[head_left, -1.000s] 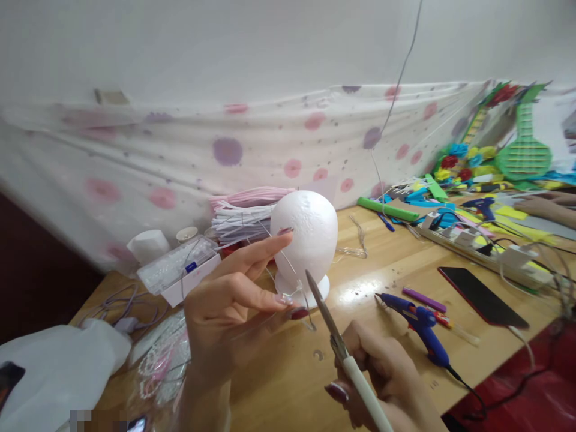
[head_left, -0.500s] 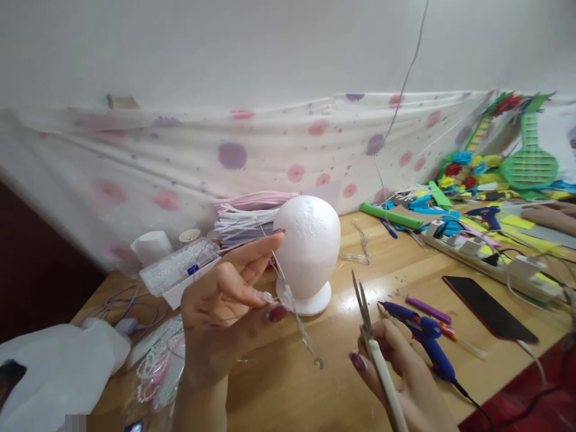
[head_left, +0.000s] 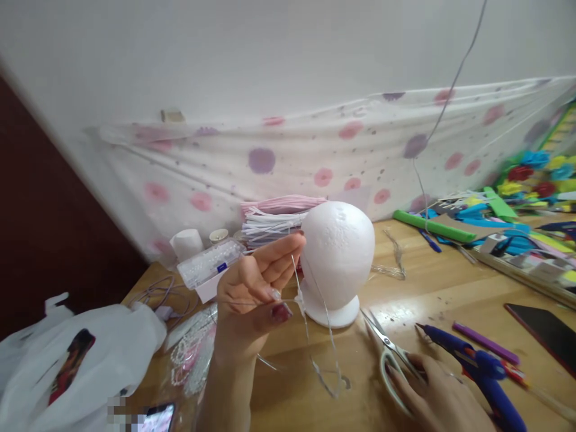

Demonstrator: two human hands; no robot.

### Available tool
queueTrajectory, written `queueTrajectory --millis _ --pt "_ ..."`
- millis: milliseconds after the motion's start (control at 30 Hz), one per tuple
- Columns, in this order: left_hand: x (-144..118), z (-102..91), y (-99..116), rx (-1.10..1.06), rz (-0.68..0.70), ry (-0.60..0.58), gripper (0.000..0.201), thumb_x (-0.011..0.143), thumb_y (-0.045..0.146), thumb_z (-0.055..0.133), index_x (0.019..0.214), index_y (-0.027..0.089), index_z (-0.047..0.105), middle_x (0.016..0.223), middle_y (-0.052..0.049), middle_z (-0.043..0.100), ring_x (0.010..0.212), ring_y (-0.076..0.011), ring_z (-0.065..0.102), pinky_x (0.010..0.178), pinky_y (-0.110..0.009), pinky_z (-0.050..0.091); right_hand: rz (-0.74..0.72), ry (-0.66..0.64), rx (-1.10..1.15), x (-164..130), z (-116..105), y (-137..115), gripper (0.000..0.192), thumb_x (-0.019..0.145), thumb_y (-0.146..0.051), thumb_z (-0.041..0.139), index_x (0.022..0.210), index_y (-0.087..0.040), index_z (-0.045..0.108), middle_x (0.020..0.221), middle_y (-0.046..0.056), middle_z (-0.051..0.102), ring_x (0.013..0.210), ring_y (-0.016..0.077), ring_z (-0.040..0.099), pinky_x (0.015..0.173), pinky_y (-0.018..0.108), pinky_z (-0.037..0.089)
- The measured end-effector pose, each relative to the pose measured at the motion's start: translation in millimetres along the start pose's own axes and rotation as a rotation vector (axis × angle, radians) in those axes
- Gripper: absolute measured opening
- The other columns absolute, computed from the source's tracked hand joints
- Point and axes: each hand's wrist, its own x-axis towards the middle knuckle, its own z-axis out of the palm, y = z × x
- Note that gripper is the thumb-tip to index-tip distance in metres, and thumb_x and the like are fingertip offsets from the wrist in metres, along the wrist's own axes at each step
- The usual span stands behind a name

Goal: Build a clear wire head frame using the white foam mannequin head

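My left hand (head_left: 252, 300), raised in front of the white foam head (head_left: 337, 258), pinches a thin silvery wire (head_left: 308, 342) between thumb and forefinger. The wire hangs down in a narrow bent loop, with a small whitish piece by the fingertips that is too small to name. Low on the right, my right hand (head_left: 436, 390) has its fingers on the handles of the scissors (head_left: 389, 348). Their blades are slightly apart and point toward the foam head's base, down at the tabletop. Right beside that hand lies a blue glue gun (head_left: 468, 354).
Behind the foam head are bundled white and pink stems (head_left: 274, 222). A clear bead box (head_left: 209, 264), bagged pearl strings (head_left: 189, 354) and a white plastic bag (head_left: 112, 354) are at left. A purple stick (head_left: 486, 342), phone (head_left: 544, 336) and power strip (head_left: 526, 270) lie at right.
My right hand has lowered the scissors to the tabletop and shifted its fingers on the handles. The wire in my left hand now hangs as a wider loop. The view has turned left.
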Motion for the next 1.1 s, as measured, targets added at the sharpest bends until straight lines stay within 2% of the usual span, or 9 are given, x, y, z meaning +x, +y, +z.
queueTrajectory --millis 100,167,333,467,567,733,867,1000,1100 --pt "0 -0.3 -1 0.018 0.016 0.0 0.025 0.079 0.02 0.08 0.069 0.022 0.057 0.125 0.008 0.072 0.121 -0.0176 0.064 0.103 -0.024 0.055 -0.02 -0.041 -0.014 5 -1 -2 0.029 0.078 -0.049 0.067 0.082 -0.02 0.072 0.082 0.013 0.076 0.077 0.036 0.073 0.066 0.046 0.057" --pt "0 0.1 -3 0.024 0.026 -0.011 0.021 0.077 0.019 0.081 0.071 0.023 0.061 0.126 0.007 0.071 0.122 -0.0187 0.063 0.105 -0.026 0.054 -0.124 -0.021 0.066 6 -10 -17 0.027 0.082 -0.047 0.065 0.088 -0.021 0.072 0.088 0.011 0.076 0.081 0.0314 0.073 0.069 0.041 0.058" --pt "-1 4.6 -4 0.013 0.052 -0.049 0.015 0.078 0.015 0.08 0.076 0.023 0.067 0.126 0.004 0.072 0.123 -0.019 0.063 0.109 -0.027 0.05 -0.419 0.057 0.401 -2 -50 -102 0.014 0.094 -0.034 0.057 0.094 -0.024 0.066 0.089 0.005 0.07 0.079 0.0204 0.069 0.068 0.028 0.055" --pt "-4 7.1 -3 0.053 0.059 -0.142 0.019 0.075 0.01 0.081 0.079 0.024 0.069 0.131 0.004 0.069 0.126 -0.0233 0.061 0.111 -0.034 0.051 -0.474 -0.127 0.632 5 -70 -164 0.026 0.1 -0.042 0.047 0.099 -0.023 0.063 0.073 0.002 0.061 0.063 0.0152 0.058 0.056 0.026 0.047" --pt "-8 8.7 -1 0.07 0.036 -0.119 0.019 0.077 0.009 0.079 0.081 0.025 0.069 0.131 0.003 0.068 0.126 -0.0242 0.061 0.11 -0.038 0.052 -0.503 -0.359 0.813 23 -71 -191 0.036 0.101 -0.044 0.043 0.08 -0.02 0.059 0.062 -0.003 0.047 0.055 0.0103 0.043 0.053 0.023 0.04" --pt "-11 9.8 3 0.055 0.012 0.016 0.022 0.076 0.004 0.078 0.084 0.024 0.072 0.129 0.0 0.07 0.125 -0.0183 0.062 0.108 -0.025 0.05 -0.479 -0.459 1.075 46 -54 -206 0.038 0.098 -0.039 0.054 0.066 -0.018 0.048 0.06 -0.006 0.037 0.052 0.007 0.029 0.047 0.02 0.026" --pt "-8 6.7 6 0.017 -0.112 0.101 0.032 0.072 0.012 0.083 0.1 0.025 0.073 0.137 -0.003 0.065 0.126 -0.0228 0.061 0.107 -0.028 0.051 -0.338 -0.438 1.333 61 -43 -204 0.039 0.094 -0.04 0.06 0.064 -0.018 0.049 0.055 -0.008 0.031 0.047 0.0053 0.024 0.042 0.019 0.019" --pt "-6 2.8 14 -0.007 -0.362 0.181 0.037 0.072 0.027 0.085 0.107 0.024 0.073 0.144 -0.008 0.059 0.124 -0.0269 0.062 0.103 -0.031 0.053 -0.189 -0.433 1.575 80 -42 -201 0.037 0.085 -0.035 0.07 0.06 -0.017 0.05 0.052 -0.01 0.025 0.042 0.0029 0.017 0.038 0.017 0.014" --pt "-10 -0.5 25 0.051 -0.598 0.135 0.039 0.068 0.037 0.087 0.104 0.025 0.077 0.138 -0.01 0.063 0.12 -0.0303 0.065 0.093 -0.031 0.058 -0.093 -0.425 1.626 91 -42 -196 0.039 0.078 -0.037 0.077 0.058 -0.016 0.05 0.049 -0.011 0.026 0.039 0.0013 0.015 0.036 0.015 0.014"
